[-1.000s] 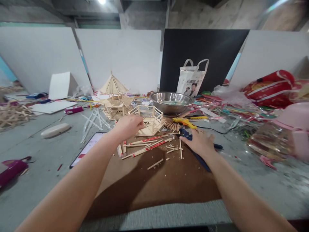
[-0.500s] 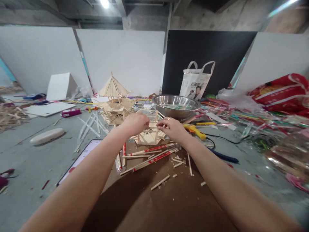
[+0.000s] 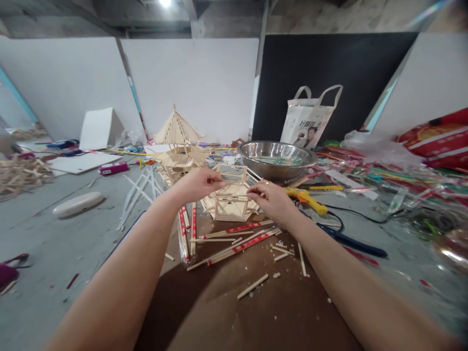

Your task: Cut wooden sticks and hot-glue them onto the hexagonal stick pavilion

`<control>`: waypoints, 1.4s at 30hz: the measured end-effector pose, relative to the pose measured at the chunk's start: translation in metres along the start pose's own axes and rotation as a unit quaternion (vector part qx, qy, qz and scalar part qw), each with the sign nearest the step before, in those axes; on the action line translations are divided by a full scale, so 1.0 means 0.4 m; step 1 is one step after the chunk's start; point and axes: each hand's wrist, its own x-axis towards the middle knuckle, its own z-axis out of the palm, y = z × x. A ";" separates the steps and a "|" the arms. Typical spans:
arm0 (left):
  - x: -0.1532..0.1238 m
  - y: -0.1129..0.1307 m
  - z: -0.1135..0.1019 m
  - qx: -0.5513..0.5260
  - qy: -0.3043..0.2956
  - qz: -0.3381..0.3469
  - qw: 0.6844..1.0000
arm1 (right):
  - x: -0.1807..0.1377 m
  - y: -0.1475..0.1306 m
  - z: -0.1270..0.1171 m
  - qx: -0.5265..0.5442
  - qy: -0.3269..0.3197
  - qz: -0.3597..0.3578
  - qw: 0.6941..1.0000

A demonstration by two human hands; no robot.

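A small six-sided frame of pale wooden sticks (image 3: 229, 212), with upright posts and rails, stands on brown paper between my hands. At its upper left is my left hand (image 3: 200, 185), fingers curled with thumb and forefinger pinched together; whatever lies in that pinch is too small to see. My right hand (image 3: 274, 197), a ring on one finger, pinches close to the frame's right-hand post. I cannot make out whether it grips a stick or just touches the frame. Behind my left hand rises a stick pavilion (image 3: 177, 131) with a pointed roof.
Wrapped chopsticks (image 3: 241, 246) and stick offcuts (image 3: 253, 286) lie before the frame. Behind stands a metal basin (image 3: 276, 170). To the right are a yellow glue gun (image 3: 314, 204), blue-handled tool (image 3: 353, 242) and plastic litter. A white oblong case (image 3: 78, 204) lies left.
Both hands have drawn slightly apart, baring more of the stick frame's top. My view has shifted, so the surroundings sit differently. The pavilion and loose sticks stay in place.
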 end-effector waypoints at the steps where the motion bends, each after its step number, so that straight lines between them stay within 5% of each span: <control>1: -0.006 -0.008 -0.005 -0.007 -0.010 -0.005 1.000 | -0.001 0.000 0.001 0.003 0.002 -0.002 1.000; 8: -0.027 -0.028 -0.015 -0.057 -0.066 -0.022 0.996 | -0.004 0.000 -0.001 0.000 0.020 0.008 1.000; 42: -0.018 -0.054 0.008 -0.058 -0.044 -0.046 0.996 | -0.009 0.011 -0.007 0.087 0.016 0.078 0.993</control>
